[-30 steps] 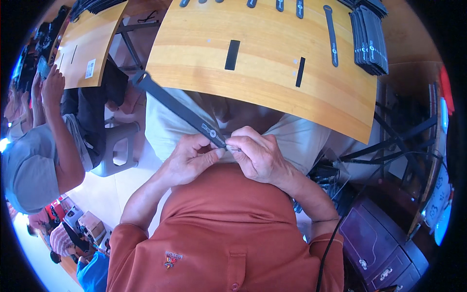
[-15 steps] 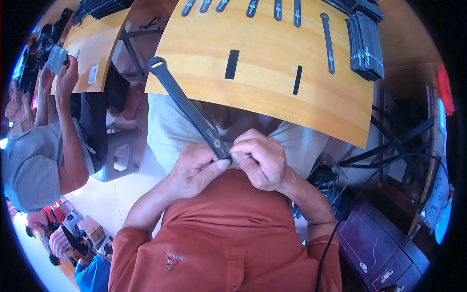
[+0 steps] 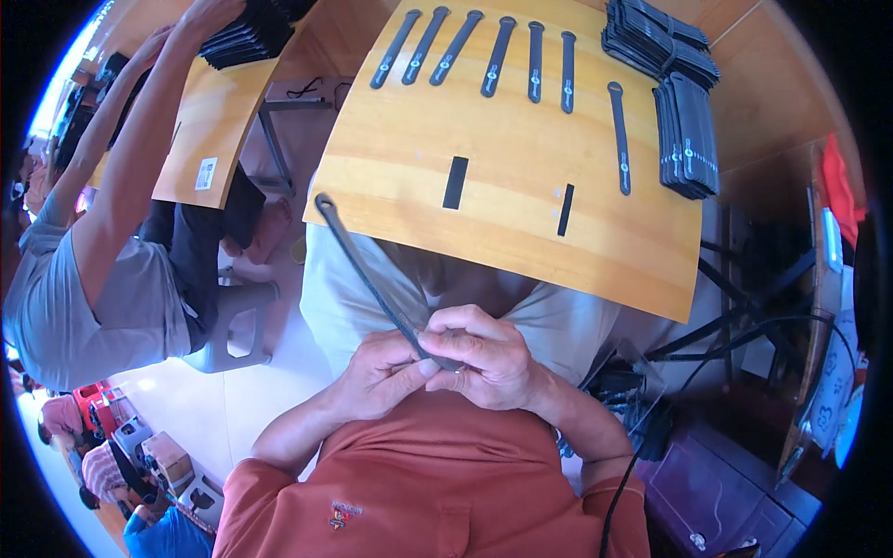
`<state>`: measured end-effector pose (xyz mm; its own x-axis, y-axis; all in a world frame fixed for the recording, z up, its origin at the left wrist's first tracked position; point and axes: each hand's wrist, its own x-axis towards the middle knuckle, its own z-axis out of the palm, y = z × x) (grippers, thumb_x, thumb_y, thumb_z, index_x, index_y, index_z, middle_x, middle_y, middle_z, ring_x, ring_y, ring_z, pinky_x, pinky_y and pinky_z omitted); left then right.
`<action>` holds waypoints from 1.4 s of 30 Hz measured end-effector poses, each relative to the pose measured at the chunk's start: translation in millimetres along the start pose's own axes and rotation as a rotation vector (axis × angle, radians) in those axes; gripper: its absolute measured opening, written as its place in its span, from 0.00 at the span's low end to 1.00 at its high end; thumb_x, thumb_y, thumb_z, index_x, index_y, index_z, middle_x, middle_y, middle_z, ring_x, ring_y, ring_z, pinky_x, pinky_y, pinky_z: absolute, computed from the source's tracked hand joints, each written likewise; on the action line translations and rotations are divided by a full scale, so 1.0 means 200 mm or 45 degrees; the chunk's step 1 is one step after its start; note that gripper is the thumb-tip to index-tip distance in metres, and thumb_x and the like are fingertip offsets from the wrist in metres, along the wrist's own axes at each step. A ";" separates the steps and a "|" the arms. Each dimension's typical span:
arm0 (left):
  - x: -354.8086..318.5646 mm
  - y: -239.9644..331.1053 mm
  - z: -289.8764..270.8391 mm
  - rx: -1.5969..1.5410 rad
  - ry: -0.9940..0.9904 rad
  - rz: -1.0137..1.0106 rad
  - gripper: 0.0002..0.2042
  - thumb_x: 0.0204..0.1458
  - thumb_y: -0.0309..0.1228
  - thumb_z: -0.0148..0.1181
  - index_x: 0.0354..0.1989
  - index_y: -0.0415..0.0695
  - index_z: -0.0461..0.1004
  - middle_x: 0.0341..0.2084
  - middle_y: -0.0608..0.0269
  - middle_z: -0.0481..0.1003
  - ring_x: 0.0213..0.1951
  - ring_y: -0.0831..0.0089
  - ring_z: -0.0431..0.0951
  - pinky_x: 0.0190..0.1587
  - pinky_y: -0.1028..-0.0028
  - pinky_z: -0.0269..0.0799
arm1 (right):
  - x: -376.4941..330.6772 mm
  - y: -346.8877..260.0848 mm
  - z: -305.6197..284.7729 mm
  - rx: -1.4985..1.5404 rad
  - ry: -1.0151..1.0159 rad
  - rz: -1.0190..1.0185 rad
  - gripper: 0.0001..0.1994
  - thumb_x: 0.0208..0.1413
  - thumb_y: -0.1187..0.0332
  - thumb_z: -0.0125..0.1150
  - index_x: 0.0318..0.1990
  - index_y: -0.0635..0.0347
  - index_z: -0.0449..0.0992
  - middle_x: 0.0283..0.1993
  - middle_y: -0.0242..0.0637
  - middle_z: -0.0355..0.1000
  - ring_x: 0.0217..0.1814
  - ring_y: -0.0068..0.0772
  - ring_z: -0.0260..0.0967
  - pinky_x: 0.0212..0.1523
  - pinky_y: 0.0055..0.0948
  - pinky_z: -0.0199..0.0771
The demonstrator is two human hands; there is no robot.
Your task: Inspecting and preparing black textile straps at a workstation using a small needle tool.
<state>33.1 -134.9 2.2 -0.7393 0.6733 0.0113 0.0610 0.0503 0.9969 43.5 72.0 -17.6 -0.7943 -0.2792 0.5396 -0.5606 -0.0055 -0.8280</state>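
Observation:
A long black strap point(image 3: 365, 268) with a slotted, rounded tip slants up and to the left from my fingers, just off the table's near edge. My left hand point(image 3: 379, 377) pinches it close to its lower end, thumb on top. Fingers of my right hand point(image 3: 488, 358) close over that same end and hide most of it. Both hands are in front of my red shirt, above my lap. On the wooden table point(image 3: 521, 246) lie several similar straps point(image 3: 498, 58) in a row, one more strap point(image 3: 620, 139) to their right, and two short black strips point(image 3: 455, 182) near the front.
Stacked straps point(image 3: 686, 135) stand at the table's right edge, with banded bundles point(image 3: 660, 42) behind. At left, a co-worker point(image 3: 84, 288) reaches toward a dark stack point(image 3: 246, 35) on another table. A grey stool point(image 3: 244, 325) stands there. A purple cabinet point(image 3: 707, 493) and cable point(image 3: 642, 418) are at right.
My right fingers have moved onto the strap's lower end, and the strap has turned more edge-on. The view has shifted, showing more table. The co-worker's arms have reached out to the far stack.

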 end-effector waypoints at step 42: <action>-0.26 -0.05 -0.14 -0.952 0.693 -0.003 0.07 0.51 0.18 0.65 0.33 0.41 0.73 0.34 0.57 0.75 0.31 0.73 0.75 0.34 0.74 0.72 | 0.45 0.42 0.11 -1.125 -0.296 -0.190 0.09 0.52 0.66 0.62 0.40 0.57 0.79 0.44 0.29 0.76 0.36 0.29 0.75 0.26 0.29 0.77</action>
<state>51.8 -192.1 -7.0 -0.9637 0.2247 -0.1442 -0.2495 -0.5657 0.7860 -70.0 26.3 -42.0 -0.6864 -0.5203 0.5081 -0.7038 0.6511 -0.2840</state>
